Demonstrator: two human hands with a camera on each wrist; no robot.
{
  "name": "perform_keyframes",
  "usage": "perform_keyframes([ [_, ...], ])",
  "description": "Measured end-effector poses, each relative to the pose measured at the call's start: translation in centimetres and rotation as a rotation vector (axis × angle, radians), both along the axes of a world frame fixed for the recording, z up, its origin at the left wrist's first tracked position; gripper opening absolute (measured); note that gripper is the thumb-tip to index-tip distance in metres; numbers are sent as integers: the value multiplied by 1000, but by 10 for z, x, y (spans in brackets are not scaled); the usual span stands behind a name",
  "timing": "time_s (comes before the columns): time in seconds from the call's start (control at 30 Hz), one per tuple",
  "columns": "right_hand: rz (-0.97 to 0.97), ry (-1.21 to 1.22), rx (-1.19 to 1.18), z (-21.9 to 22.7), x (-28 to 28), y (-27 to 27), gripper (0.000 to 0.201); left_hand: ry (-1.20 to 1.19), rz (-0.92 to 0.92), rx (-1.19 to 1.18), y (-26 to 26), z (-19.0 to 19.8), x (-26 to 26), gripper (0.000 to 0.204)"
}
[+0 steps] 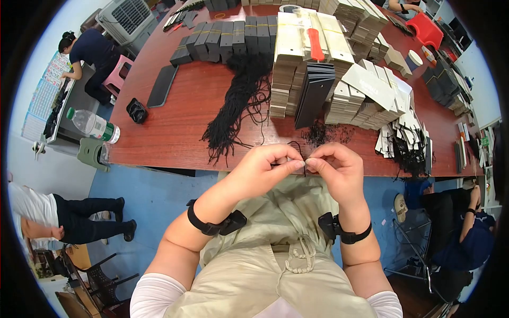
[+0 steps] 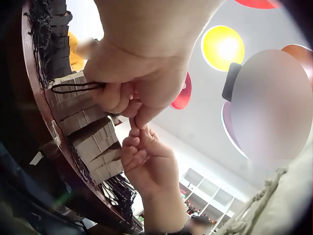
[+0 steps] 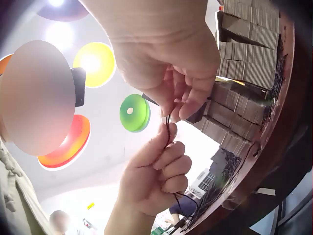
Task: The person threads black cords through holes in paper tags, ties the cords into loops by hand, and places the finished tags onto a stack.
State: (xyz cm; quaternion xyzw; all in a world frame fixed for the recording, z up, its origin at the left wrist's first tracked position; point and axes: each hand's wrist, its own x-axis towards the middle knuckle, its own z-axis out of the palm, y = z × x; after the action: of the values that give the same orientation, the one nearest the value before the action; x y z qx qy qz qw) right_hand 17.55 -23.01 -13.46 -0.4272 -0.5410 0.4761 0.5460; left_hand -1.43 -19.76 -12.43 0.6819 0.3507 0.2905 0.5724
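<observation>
"Since you're at that red-brown table point(image 1: 180, 130), what have you got between your fingers?"

"A thin black cord point(image 3: 168, 119). I pinch it between the thumb and forefinger of my left hand point(image 1: 268, 165), and my right hand point(image 1: 342, 170) pinches it too, so close that my fingertips nearly meet."

"Where is it, exactly?"

"Right in front of me, over the near edge of the table. The other fingers of my left hand are curled in, and from the left wrist you can see a loop of the cord sticking out past them."

"What's just beyond your hands?"

"A small tangle of loose black cords point(image 1: 324, 133), at the foot of a stack of dark cards point(image 1: 315, 98). That stands up against tall stacks of pale cards point(image 1: 285, 74), with a red-handled tool point(image 1: 316, 45) lying on top of them."

"And to your left?"

"A long bunch of black cords point(image 1: 241, 100) spread over the tabletop, then a phone point(image 1: 163, 86), and a small black case point(image 1: 137, 111) close to the side. Behind the bunch sit banded dark bundles point(image 1: 213, 41)."

"To your right?"

"A heap of pale tags point(image 1: 405, 139) with black cords, near the edge."
</observation>
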Motion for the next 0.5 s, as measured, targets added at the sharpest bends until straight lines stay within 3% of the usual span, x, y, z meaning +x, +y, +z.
perform_keyframes([
  [0.13, 3, 66, -10, 3, 7, 4, 7, -14, -3, 128, 1, -5, 1, 7],
  [0.2, -97, 53, -78, 4, 21, 10, 8, -1, 29, 97, 2, -11, 0, 6],
  [0.27, -278, -187, -45, -3, 37, 15, 5, 0, 58, 36, 2, -16, -3, 6],
  [0.33, -296, -598, -4, -11, 52, 17, 7, -7, 91, -55, 1, -19, -6, 7],
  [0.5, -243, -880, 230, -23, 29, 13, 10, 37, 150, 44, 1, -30, -2, 8],
])
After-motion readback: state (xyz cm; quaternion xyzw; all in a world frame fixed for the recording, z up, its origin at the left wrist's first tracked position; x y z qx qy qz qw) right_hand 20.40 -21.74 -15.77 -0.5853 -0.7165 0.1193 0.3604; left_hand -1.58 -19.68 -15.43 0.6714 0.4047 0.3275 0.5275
